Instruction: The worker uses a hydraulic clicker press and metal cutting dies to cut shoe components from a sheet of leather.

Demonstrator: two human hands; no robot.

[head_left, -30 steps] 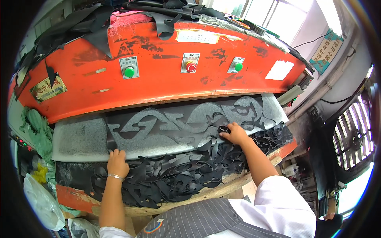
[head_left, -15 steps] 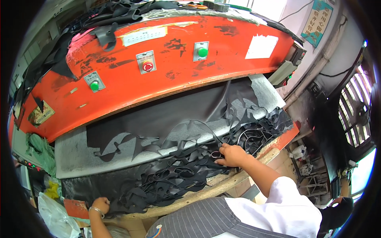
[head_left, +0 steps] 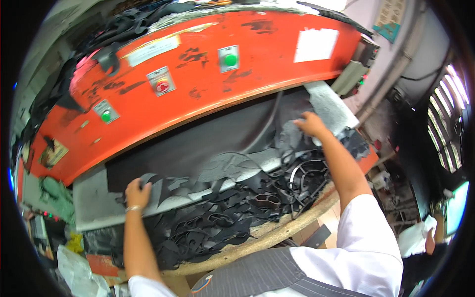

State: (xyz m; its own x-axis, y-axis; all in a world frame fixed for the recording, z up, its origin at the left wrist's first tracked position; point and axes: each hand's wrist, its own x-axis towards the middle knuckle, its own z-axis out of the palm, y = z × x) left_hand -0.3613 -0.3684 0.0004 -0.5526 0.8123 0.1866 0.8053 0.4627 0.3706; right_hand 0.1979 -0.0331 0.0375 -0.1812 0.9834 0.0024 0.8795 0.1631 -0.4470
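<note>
A black leather-like sheet lies on the pale grey press bed, its near edge cut into ragged curves and holes. At the sheet's left front corner, my left hand has its fingers closed on the cut edge. My right hand is over the sheet's right end, fingers reaching left and apart from the thumb; slight blur hides whether they touch the material. A heap of black offcuts lies along the front, between the bed and me.
An orange press beam spans above the bed, with a red button and green buttons. A worn wooden rail borders the heap. Clear plastic bags sit at lower left. Another person is at the far right.
My left hand has risen from the front left corner to the sheet's edge. My right hand has left the offcuts and moved up over the sheet's right end. The view has shifted slightly.
</note>
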